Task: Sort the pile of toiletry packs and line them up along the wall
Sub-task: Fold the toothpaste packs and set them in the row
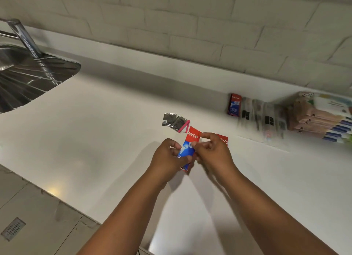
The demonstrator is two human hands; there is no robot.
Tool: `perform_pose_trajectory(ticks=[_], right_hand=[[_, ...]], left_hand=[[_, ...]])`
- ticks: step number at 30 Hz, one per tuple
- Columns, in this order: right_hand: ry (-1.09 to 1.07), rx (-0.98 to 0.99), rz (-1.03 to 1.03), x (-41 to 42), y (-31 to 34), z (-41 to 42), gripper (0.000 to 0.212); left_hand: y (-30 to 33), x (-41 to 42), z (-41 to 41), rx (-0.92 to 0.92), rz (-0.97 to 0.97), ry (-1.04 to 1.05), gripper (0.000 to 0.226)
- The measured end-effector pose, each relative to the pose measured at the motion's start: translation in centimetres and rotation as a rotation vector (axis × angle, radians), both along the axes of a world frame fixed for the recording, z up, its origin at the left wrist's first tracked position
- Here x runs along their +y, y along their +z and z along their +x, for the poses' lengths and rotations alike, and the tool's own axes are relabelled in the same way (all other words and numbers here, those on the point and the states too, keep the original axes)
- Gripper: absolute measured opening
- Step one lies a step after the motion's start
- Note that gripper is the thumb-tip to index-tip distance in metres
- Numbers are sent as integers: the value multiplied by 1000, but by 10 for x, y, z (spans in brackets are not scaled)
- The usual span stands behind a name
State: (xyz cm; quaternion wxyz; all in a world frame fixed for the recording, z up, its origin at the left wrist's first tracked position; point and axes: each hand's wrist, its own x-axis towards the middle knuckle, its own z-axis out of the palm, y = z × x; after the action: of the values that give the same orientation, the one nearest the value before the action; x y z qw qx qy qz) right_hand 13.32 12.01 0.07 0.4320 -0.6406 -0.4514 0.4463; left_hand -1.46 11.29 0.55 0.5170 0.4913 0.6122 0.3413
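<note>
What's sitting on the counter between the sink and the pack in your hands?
Mostly bare white counter. In the head view, only two small dark sachets lie near the red and blue pack; the sink is far off.

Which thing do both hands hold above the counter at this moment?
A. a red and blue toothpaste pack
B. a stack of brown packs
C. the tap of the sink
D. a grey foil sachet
A: the left hand and the right hand both grip the red and blue toothpaste pack with curled fingers, while the grey foil sachets lie untouched on the counter.
</note>
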Motion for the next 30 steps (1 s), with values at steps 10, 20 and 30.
perform_pose_trajectory(ticks=[10, 20, 30], right_hand=[[-176, 115, 55, 0, 1, 70, 28], [-118, -230, 101, 7, -25, 81, 27], [-10, -577, 150, 5, -36, 88, 38]], left_hand=[[1, -2, 70, -94, 39, -78, 22], [-16, -5, 94, 284, 220, -60, 13], [-26, -8, 95, 428, 328, -124, 17]])
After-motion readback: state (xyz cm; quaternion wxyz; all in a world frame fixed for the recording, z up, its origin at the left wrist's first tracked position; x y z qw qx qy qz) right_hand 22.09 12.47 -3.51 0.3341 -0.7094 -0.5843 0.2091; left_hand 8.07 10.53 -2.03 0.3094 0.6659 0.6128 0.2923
